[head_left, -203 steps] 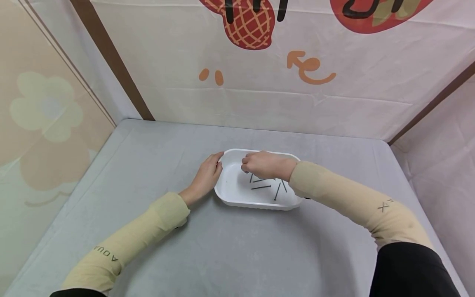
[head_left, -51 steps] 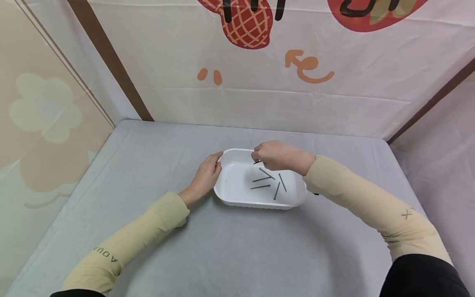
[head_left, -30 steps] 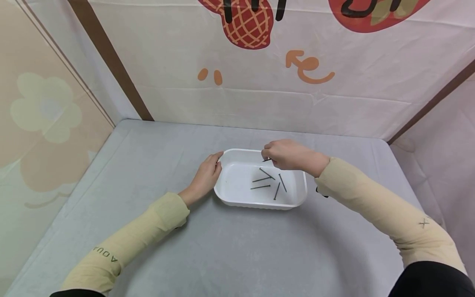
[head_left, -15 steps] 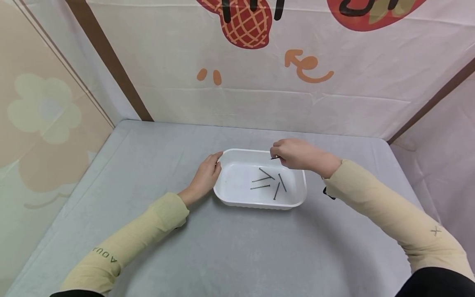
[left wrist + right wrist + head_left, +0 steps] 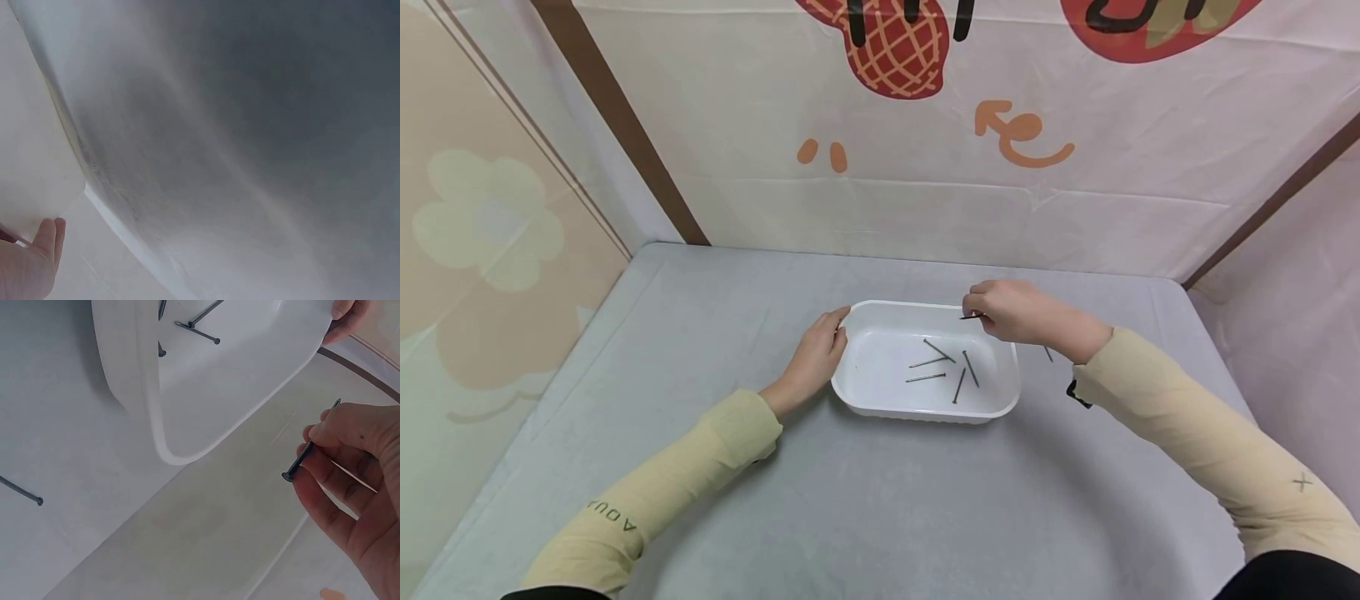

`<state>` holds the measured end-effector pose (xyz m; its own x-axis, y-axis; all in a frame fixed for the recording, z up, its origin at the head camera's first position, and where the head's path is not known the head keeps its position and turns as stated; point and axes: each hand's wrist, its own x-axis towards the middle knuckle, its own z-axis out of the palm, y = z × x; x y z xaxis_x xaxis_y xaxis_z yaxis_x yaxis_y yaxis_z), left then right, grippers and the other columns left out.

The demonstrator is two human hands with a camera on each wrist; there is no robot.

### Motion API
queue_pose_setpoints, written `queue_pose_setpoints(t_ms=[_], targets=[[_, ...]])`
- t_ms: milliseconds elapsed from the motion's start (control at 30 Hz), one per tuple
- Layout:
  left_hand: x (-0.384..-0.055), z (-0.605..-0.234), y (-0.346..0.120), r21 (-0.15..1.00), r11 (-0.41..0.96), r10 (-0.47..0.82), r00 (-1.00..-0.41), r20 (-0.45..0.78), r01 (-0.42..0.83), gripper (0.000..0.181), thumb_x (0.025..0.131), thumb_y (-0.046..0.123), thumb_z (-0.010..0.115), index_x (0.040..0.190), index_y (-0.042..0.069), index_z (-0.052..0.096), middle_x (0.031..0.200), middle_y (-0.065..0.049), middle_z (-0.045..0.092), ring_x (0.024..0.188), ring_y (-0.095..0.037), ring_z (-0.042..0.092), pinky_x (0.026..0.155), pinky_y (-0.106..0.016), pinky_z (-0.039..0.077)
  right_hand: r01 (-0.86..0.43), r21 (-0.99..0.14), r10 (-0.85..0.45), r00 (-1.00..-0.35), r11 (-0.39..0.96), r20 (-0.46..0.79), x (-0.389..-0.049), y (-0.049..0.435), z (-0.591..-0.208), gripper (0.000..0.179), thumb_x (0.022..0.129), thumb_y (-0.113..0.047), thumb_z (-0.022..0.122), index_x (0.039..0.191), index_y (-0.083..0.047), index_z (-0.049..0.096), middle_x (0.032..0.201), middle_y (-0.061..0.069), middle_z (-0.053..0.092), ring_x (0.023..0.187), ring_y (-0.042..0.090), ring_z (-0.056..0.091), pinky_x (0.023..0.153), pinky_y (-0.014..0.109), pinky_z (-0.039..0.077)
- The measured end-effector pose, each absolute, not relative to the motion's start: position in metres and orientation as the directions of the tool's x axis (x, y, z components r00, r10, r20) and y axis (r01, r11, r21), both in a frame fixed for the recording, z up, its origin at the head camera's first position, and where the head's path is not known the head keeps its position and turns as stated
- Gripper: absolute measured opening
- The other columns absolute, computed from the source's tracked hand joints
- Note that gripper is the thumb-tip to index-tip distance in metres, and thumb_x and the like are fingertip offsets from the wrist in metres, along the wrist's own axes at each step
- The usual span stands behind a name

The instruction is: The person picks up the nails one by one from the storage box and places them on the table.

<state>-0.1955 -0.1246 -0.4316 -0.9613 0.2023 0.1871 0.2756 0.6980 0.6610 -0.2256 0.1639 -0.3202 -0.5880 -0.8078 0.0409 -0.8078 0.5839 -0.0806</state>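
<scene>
While the left hand [image 5: 809, 358] gripped the glossy, round-cornered tray [image 5: 872, 375] mid-frame, the right hand [image 5: 1013, 313] pinched 1 slim, dark nail [image 5: 299, 460] right of centre.

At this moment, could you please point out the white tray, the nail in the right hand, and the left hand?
White tray [image 5: 880, 377]: head view, bare floor.
Held nail [image 5: 301, 459]: right wrist view, shaft near the head.
Left hand [image 5: 808, 358]: head view, back of it.

a grey table [image 5: 850, 500] bears a white tray [image 5: 872, 358] — one nail [image 5: 20, 491] beside.
</scene>
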Motion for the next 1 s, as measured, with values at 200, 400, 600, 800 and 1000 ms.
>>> queue_pose_setpoints(t_ms=[200, 400, 600, 800, 1000], targets=[[-0.196, -0.432, -0.125, 0.656, 0.700, 0.203, -0.959, 0.196, 0.282, 0.039, 0.096, 0.008, 0.036, 0.133, -0.004, 0.038, 0.118, -0.020, 0.051, 0.104, -0.025, 0.053, 0.086, -0.036, 0.047, -0.804, -0.096, -0.800, -0.594, 0.587, 0.082, -0.225, 0.171, -0.320, 0.024, 0.073, 0.012, 0.054, 0.084, -0.005, 0.065, 0.080, 0.005, 0.062, 0.069, 0.018, 0.057, 0.058, 0.028, 0.046], [-0.195, -0.432, -0.125, 0.656, 0.696, 0.207, -0.957, 0.206, 0.291, 0.039, 0.096, 0.007, 0.036, 0.133, -0.005, 0.039, 0.117, -0.020, 0.052, 0.103, -0.026, 0.053, 0.085, -0.036, 0.047, -0.799, -0.107, -0.793, -0.601, 0.591, 0.099, -0.223, 0.180, -0.319, 0.023, 0.074, 0.012, 0.055, 0.085, -0.004, 0.066, 0.081, 0.005, 0.062, 0.071, 0.017, 0.057, 0.059, 0.028, 0.047], [-0.195, -0.432, -0.125, 0.661, 0.695, 0.199, -0.960, 0.199, 0.281, 0.039, 0.096, 0.007, 0.036, 0.133, -0.005, 0.039, 0.118, -0.020, 0.052, 0.103, -0.025, 0.053, 0.085, -0.036, 0.047, -0.784, -0.129, -0.777, -0.620, 0.607, 0.109, -0.221, 0.189, -0.317, 0.023, 0.074, 0.012, 0.055, 0.087, -0.004, 0.066, 0.083, 0.005, 0.062, 0.071, 0.016, 0.057, 0.060, 0.028, 0.047], [-0.195, -0.432, -0.125, 0.661, 0.700, 0.194, -0.962, 0.191, 0.272, 0.039, 0.096, 0.007, 0.036, 0.133, -0.004, 0.039, 0.116, -0.019, 0.052, 0.102, -0.025, 0.053, 0.085, -0.035, 0.048, -0.753, -0.146, -0.744, -0.657, 0.642, 0.121, -0.220, 0.199, -0.316, 0.023, 0.073, 0.012, 0.057, 0.084, -0.008, 0.065, 0.082, 0.002, 0.061, 0.070, 0.014, 0.054, 0.061, 0.028, 0.046], [-0.196, -0.432, -0.124, 0.662, 0.698, 0.198, -0.961, 0.192, 0.275, 0.039, 0.096, 0.008, 0.036, 0.133, -0.005, 0.038, 0.117, -0.019, 0.052, 0.104, -0.025, 0.053, 0.086, -0.035, 0.047, -0.728, -0.160, -0.719, -0.684, 0.666, 0.120, -0.219, 0.208, -0.316, 0.023, 0.074, 0.012, 0.056, 0.087, -0.006, 0.065, 0.084, 0.003, 0.061, 0.072, 0.015, 0.056, 0.063, 0.029, 0.048]])
